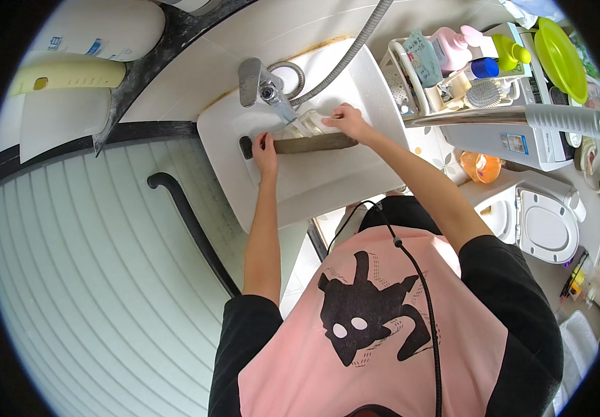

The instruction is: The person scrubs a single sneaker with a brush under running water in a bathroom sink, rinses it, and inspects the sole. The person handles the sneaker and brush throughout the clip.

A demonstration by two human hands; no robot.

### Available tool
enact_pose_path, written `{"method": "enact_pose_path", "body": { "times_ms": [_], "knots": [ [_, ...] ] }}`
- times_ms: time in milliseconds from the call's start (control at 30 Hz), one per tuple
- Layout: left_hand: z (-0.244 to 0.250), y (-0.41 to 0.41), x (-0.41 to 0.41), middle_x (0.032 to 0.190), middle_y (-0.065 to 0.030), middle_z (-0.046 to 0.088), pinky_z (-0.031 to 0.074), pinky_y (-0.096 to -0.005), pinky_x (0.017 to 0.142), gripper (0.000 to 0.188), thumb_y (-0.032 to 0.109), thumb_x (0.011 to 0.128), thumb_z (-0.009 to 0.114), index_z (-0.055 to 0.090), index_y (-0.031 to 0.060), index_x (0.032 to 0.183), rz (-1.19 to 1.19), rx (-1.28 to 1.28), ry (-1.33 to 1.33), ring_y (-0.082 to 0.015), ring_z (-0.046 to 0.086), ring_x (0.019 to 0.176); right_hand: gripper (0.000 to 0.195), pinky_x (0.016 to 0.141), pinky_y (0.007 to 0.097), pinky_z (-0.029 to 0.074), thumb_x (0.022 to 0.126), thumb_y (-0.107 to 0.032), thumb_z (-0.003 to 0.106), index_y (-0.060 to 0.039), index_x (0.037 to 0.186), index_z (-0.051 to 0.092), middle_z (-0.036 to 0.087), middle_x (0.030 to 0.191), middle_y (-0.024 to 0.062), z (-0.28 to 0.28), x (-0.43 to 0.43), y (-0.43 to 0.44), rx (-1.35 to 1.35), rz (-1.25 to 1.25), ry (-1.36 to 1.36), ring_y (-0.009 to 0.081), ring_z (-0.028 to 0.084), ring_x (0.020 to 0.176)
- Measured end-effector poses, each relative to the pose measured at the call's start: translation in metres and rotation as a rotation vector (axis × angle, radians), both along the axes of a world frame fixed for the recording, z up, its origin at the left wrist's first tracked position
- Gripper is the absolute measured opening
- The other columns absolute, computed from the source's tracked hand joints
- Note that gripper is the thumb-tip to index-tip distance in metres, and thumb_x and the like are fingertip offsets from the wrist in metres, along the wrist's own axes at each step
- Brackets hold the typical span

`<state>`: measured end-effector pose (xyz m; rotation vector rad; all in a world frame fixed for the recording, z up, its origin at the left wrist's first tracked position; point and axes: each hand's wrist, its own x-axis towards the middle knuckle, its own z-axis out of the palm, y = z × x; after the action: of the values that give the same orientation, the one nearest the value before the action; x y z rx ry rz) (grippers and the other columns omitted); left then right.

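In the white washbasin [310, 190] is a long item with a grey-brown band [313, 144] along its near side and a pale, see-through section [308, 124] behind it. What it is exactly, I cannot tell. My left hand [265, 156] grips its left end, thumb and fingers pinched together. At the other end, my right hand [350, 123] holds the pale part near the far edge. Water runs from the chrome faucet [250, 83] onto the see-through section, between my hands. A small black bristled piece [246, 147] lies in the basin just left of my left hand.
A grey flexible hose [354, 49] crosses the basin's back. To the right stand a white storage basket [409, 78] with bottles, a metal pole with a grey grip [565, 120], and a toilet [547, 224]. On the left is a ribbed glass panel [123, 271] with a black handle [196, 234].
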<state>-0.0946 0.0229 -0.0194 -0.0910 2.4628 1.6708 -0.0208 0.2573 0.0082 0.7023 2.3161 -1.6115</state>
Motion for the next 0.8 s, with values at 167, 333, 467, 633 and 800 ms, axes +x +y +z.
{"method": "enact_pose_path", "body": {
  "times_ms": [167,333,467,633,800],
  "knots": [
    [0.002,-0.019,0.004,0.097,-0.0162,0.052,0.038,-0.0347,0.082,0.03,0.021,0.082,0.051,0.055,-0.0033,0.098,0.064,-0.246,0.125,-0.0277,0.049,0.089,0.044,0.088,0.0446,0.036,0.076,-0.032,0.057,-0.0058,0.11,0.047,0.043,0.118,0.0171,-0.011,-0.018,-0.054,0.708,0.041,0.21,0.0358,0.044,0.105],
    [0.019,0.014,0.03,0.111,-0.0167,0.048,0.032,-0.0489,0.089,0.039,0.033,0.085,0.044,0.052,0.0,0.105,-0.12,-1.019,0.554,-0.0299,0.042,0.108,0.051,0.094,0.0471,0.029,0.082,-0.029,0.048,-0.0036,0.125,0.036,0.038,0.125,0.017,-0.01,-0.001,-0.079,0.918,0.097,0.547,0.0392,0.033,0.116],
    [0.027,0.017,0.031,0.119,-0.0135,0.045,0.023,-0.0588,0.092,0.041,0.036,0.087,0.04,0.051,0.0036,0.109,-0.229,-0.854,0.486,-0.031,0.036,0.116,0.041,0.096,0.0415,0.03,0.084,-0.024,0.043,-0.0024,0.119,0.041,0.038,0.126,0.0158,-0.04,0.004,-0.013,0.873,0.253,0.477,0.0331,0.033,0.117],
    [0.025,0.03,0.032,0.116,-0.0128,0.048,0.02,-0.0594,0.093,0.04,0.034,0.086,0.041,0.05,0.0029,0.11,-0.141,-1.035,0.391,-0.0293,0.037,0.115,0.036,0.091,0.0366,0.035,0.082,-0.014,0.042,-0.0007,0.115,0.045,0.048,0.115,0.0168,-0.059,0.05,0.001,0.443,-0.093,0.457,0.0336,0.045,0.104],
    [0.04,0.049,0.029,0.11,-0.0126,0.051,0.024,-0.0581,0.091,0.041,0.036,0.084,0.043,0.053,-0.001,0.101,-0.392,-1.012,0.439,-0.0271,0.043,0.106,0.044,0.086,0.0319,0.037,0.08,-0.027,0.049,0.0048,0.11,0.048,0.055,0.104,0.0165,-0.043,0.041,-0.023,-0.34,-0.667,0.009,0.0296,0.051,0.096]
  ]
}}
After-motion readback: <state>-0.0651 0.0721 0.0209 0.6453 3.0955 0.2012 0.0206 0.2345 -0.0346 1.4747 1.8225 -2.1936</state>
